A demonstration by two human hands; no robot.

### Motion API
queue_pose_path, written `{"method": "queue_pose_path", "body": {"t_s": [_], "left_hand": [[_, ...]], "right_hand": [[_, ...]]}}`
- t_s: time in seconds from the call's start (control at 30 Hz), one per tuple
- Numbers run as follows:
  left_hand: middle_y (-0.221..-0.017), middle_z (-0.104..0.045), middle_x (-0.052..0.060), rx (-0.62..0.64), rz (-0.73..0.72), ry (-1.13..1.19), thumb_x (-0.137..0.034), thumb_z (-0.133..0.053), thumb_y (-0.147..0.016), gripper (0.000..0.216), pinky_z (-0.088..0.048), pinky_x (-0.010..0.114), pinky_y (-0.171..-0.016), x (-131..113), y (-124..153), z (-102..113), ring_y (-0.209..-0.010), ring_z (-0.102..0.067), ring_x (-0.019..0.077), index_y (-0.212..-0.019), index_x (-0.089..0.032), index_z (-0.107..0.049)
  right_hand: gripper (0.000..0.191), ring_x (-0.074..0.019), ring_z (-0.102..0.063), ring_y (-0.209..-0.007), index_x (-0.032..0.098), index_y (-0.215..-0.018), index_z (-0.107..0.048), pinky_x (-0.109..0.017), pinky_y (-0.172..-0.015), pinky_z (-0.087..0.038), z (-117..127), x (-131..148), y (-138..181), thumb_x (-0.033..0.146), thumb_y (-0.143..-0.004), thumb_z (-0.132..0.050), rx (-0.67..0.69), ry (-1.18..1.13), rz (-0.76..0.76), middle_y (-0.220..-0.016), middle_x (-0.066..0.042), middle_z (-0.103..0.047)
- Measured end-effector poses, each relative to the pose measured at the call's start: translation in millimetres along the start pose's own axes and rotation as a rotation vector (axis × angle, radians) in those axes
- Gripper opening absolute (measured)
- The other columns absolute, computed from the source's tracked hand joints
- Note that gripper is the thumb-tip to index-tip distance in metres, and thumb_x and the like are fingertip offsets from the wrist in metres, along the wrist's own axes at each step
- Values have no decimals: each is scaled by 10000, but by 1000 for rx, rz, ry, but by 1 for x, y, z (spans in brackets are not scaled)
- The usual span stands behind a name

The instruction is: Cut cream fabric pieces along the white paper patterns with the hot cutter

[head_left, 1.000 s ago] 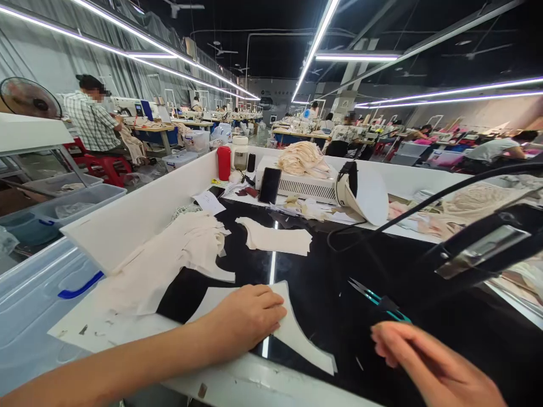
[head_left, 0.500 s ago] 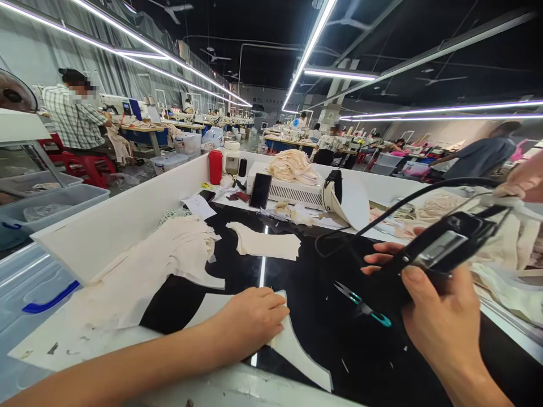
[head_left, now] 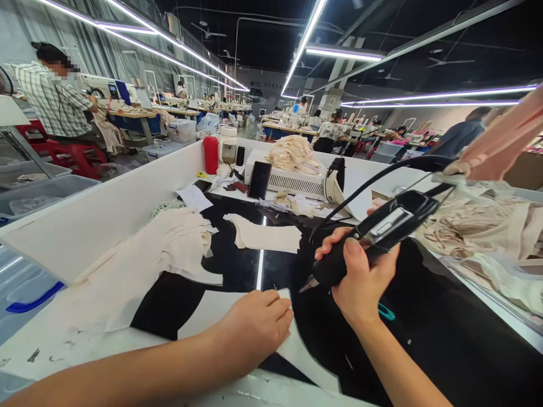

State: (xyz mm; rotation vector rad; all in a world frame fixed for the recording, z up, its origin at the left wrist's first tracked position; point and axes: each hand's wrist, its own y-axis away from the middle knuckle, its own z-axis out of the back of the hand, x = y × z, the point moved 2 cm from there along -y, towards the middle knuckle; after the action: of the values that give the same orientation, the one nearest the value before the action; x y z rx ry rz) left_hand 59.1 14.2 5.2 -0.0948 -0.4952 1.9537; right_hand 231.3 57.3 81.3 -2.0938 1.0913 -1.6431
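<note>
Because the metal tip (head_left: pixel 308 284) of the black handheld tool (head_left: pixel 392 223) points toward your left hand (head_left: pixel 267 319), a slip of your right hand (head_left: pixel 360 277) could bring it onto your fingers or score the pale panel (head_left: pixel 212 308). If the black cable (head_left: pixel 418 161) snags, it might tug your aim aside; if you press too lightly, the panel could slide on the glossy black desk (head_left: pixel 445 322). Your right hand is wrapped firmly around the tool's body, holding it tilted, tip down. Your left hand rests palm down with bent fingers; you can't tell whether they pinch anything. The panel lies beneath that left hand, spreading out on both sides, its curved edge just beside the tip, apparently not touching.
</note>
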Motion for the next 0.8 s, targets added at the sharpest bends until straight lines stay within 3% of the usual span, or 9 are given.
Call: {"method": "queue_pose_path", "body": {"t_s": [0.27, 0.53, 0.8], "left_hand": [[-1110, -722, 90, -69, 92, 61, -196, -541, -1075, 160, -534, 337, -722, -4, 3, -2, -1001, -664, 212, -1140, -113, -661], [-1116, -735, 59, -125, 113, 115, -185, -546, -1066, 172, -546, 347, -714, -3, 4, 3, -1001, -669, 212, -1170, -114, -663], [-1083, -714, 58, -70, 117, 141, -203, -546, -1065, 152, -547, 340, -732, -1, 4, 5, -998, -657, 208, -1161, -134, -642]], "right_hand": [[362, -129, -621, -591, 295, -1090, -513, -285, -516, -573, -9, -15, 2, 346, -869, -795, 48, -56, -23, -830, 62, -661], [359, -127, -614, -574, 289, -1058, -528, -267, -485, -543, -11, -13, 3, 355, -847, -811, 26, -127, -57, -809, 60, -667], [368, -125, -609, -571, 290, -1086, -532, -265, -476, -546, -14, -10, 4, 361, -847, -802, 43, -131, -52, -803, 62, -661]]}}
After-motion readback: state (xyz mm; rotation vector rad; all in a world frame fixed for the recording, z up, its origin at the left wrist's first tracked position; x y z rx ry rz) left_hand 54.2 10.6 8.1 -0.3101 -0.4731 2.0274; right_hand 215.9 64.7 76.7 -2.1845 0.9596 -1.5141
